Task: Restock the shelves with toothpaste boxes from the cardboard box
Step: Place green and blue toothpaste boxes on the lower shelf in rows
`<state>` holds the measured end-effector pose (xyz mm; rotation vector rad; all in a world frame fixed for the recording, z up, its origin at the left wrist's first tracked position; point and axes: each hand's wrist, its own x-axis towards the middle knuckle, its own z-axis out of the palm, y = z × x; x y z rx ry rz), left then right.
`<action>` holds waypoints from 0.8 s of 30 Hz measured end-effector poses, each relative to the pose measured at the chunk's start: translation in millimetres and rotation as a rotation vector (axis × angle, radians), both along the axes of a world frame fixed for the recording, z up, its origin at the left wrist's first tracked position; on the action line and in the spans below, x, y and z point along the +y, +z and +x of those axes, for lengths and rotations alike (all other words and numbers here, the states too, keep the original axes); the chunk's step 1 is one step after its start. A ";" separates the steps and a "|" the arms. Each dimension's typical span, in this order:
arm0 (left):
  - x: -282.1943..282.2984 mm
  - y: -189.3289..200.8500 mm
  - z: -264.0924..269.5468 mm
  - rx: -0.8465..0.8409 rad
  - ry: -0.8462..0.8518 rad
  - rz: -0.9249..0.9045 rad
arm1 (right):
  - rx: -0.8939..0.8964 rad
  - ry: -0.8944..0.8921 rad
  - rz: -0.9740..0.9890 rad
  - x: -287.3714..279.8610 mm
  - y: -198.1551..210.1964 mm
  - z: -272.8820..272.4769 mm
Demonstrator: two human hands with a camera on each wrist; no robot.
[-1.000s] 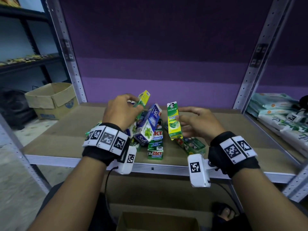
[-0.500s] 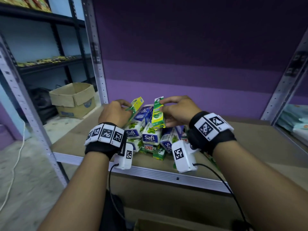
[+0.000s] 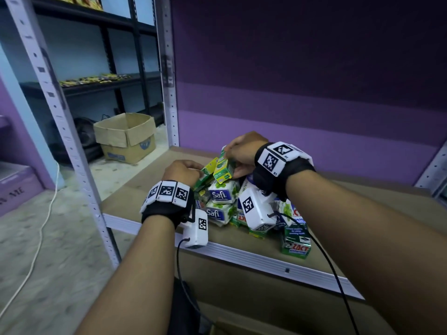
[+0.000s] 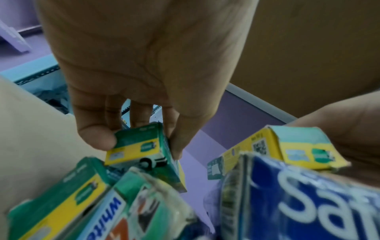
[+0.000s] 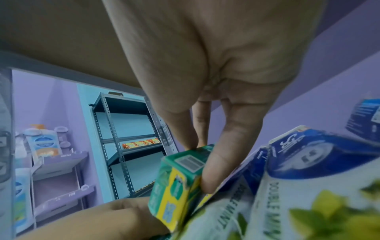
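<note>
Printed card, bare board and painted metal

The toothpaste boxes [image 3: 221, 195] are seen to be made of thin printed card with a slight gloss, their end flaps [image 4: 304, 146] frayed and creased. The shelf board [image 3: 135, 189] is shown as matt brown fibreboard, edged by a smooth pale metal rail [image 3: 266, 259] and carried on perforated painted metal posts [image 3: 169, 68]. The cardboard box [image 3: 125, 136] on the floor is plain, dull corrugated card. Black cloth wristbands [image 3: 167, 211] are worn, fitted with smooth white plastic blocks [image 3: 197, 226].

Right hand [image 5: 216, 78] pinches a green-yellow toothpaste box [image 5: 176, 181] above blurred, seemingly Safi cartons [image 5: 308, 186].
</note>
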<state>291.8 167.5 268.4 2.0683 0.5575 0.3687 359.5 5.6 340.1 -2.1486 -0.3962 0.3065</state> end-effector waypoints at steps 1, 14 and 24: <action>1.7 -1.0 0.3 -0.007 -0.006 -0.022 | 0.004 0.007 -0.014 3.9 0.9 0.8; 4.9 -7.7 0.7 -0.044 -0.057 -0.149 | 0.032 0.043 -0.139 20.7 -1.1 6.0; -4.4 -2.5 -1.4 -0.028 -0.017 0.072 | -0.057 -0.027 -0.302 -11.9 20.6 -15.4</action>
